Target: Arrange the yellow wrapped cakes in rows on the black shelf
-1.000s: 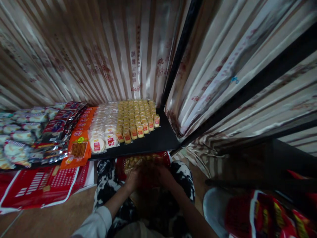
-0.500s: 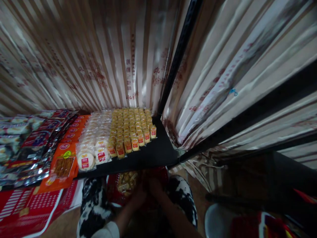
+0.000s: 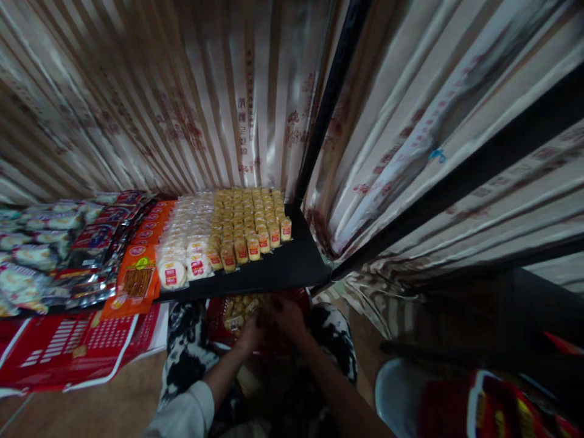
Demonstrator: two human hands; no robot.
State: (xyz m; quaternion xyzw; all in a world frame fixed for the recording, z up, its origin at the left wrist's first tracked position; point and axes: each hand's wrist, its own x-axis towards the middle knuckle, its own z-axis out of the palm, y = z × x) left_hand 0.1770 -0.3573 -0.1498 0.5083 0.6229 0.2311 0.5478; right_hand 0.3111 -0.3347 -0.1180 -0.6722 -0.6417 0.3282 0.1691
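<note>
Both of my hands are low in the view, over a red basket (image 3: 218, 319) between my knees under the shelf's front edge. My left hand (image 3: 252, 333) is beside small yellow wrapped snacks (image 3: 237, 313) in that basket. Close by on the right, my right hand (image 3: 289, 317) reaches into the basket's dark side. Dimness and blur hide the fingers of both hands, so any held item cannot be made out. Above, on the black shelf (image 3: 255, 277), stand rows of similar yellow wrapped snacks (image 3: 249, 222), with red labels on the front ones.
Left along the shelf lie clear-wrapped round white crackers (image 3: 172, 274), orange snack bags (image 3: 137, 280), dark bags (image 3: 93, 243) and white packets (image 3: 30, 277). A red basket (image 3: 114, 340) is below left. Striped curtains (image 3: 205, 109), a black post (image 3: 331, 91) and a slanting bar (image 3: 433, 219) border the shelf.
The view has shifted a little, so the shelf goods sit slightly higher and further right. My hands are higher in view and somewhat clearer, still over the basket.
</note>
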